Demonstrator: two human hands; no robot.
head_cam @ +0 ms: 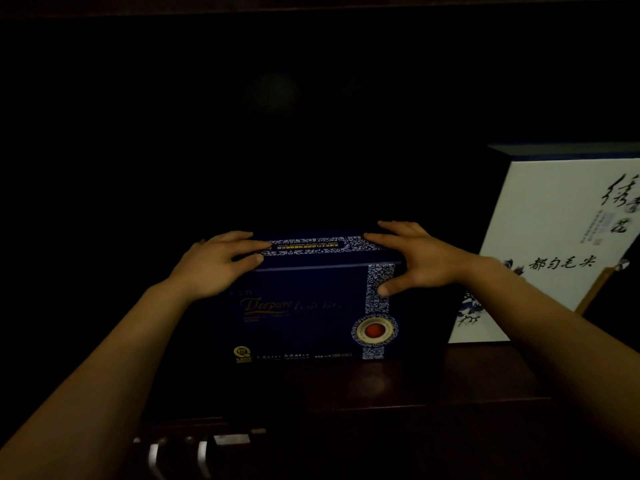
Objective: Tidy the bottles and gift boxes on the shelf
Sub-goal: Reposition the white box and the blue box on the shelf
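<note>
A dark blue gift box (304,306) with gold lettering and a red round emblem stands upright on the dark wooden shelf (398,379). My left hand (214,265) grips its top left corner, fingers over the top and thumb on the front. At the top right corner my right hand (415,258) holds it the same way, thumb pressed on the patterned band. A white gift box (554,237) with black calligraphy and blue flowers leans upright just to the right, close to my right forearm. No bottle shows in this dim view.
The shelf's back and left side are in deep darkness, so nothing can be made out there. Below the shelf's front edge, metal handles (180,452) glint at the lower left. A brown wooden stand (595,289) shows beside the white box.
</note>
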